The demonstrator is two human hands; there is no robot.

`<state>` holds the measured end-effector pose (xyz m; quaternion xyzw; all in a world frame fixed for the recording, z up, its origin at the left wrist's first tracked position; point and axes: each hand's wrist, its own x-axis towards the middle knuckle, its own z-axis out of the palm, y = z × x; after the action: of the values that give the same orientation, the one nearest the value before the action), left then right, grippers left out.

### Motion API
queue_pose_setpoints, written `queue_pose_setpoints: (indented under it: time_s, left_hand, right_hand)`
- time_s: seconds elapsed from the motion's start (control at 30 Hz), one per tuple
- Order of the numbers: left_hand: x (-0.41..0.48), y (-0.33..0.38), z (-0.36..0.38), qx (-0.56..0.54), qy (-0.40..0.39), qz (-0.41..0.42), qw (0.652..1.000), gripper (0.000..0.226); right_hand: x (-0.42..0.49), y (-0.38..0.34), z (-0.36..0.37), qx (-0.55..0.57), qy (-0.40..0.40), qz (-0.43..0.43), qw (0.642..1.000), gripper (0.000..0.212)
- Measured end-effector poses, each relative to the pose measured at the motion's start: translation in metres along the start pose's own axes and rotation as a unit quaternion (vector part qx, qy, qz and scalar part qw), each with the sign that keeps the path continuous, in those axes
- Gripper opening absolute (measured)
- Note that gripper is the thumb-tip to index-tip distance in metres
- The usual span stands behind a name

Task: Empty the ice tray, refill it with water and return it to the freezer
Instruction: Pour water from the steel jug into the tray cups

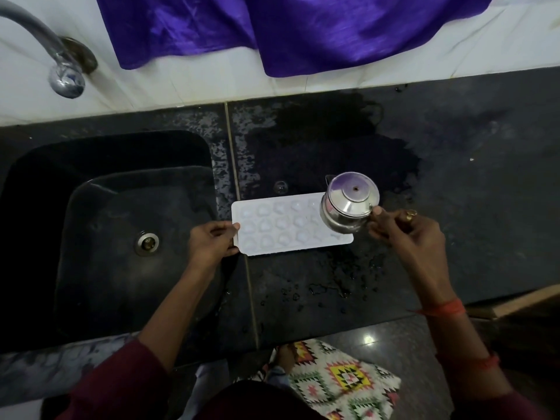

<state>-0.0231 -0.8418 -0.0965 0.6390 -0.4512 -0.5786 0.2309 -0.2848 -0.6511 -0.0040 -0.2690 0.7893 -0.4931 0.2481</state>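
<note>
Head, one tray (pixel 281 228), one kettle (pixel 348 204), maybe tilted

Dark maroon sleeves (pixel 121 380), gold ring (pixel 411 214) (right hand (pixel 406 237)), orange thread bands (pixel 448 309) round that wrist

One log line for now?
left hand: holds ice tray end | right hand: holds steel pot over tray | tray: on wet counter

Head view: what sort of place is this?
Most likely a home kitchen: a dark stone counter with a sunk sink, a metal tap behind it, and a steel kettle held over a white ice tray.
</note>
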Motion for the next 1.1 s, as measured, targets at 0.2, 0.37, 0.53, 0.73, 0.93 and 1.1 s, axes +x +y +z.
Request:
queue_pose_setpoints:
  time_s: [0.2, 0.37, 0.53, 0.73, 0.93, 1.1]
  left_hand:
    - [-0.008, -0.005, -0.009, -0.029, -0.010, -0.009, 0.999, 0.005]
    - [-0.009, -0.008, -0.017, -0.027, -0.020, -0.010, 0.999, 0.007]
    - [-0.003, -0.013, -0.021, -0.031, -0.023, -0.018, 0.999, 0.007]
    - [-0.002, -0.014, -0.021, -0.031, -0.032, -0.021, 0.999, 0.007]
    - [-0.004, -0.012, -0.021, -0.035, -0.032, -0.024, 0.999, 0.007]
    - [-0.006, -0.011, -0.021, -0.038, -0.034, -0.027, 0.998, 0.006]
  right_hand:
    - [-0.008, -0.003, -0.011, -0.084, -0.003, 0.018, 0.996, 0.037]
    - [-0.009, -0.007, -0.020, -0.128, -0.007, 0.013, 0.992, 0.040]
    - [-0.007, -0.017, -0.025, -0.148, -0.011, 0.010, 0.989, 0.037]
    - [-0.001, -0.024, -0.029, -0.190, -0.016, 0.008, 0.982, 0.035]
    - [0.005, -0.024, -0.028, -0.197, -0.022, 0.016, 0.980, 0.037]
    - [0.009, -0.020, -0.028, -0.193, -0.020, 0.029, 0.981, 0.036]
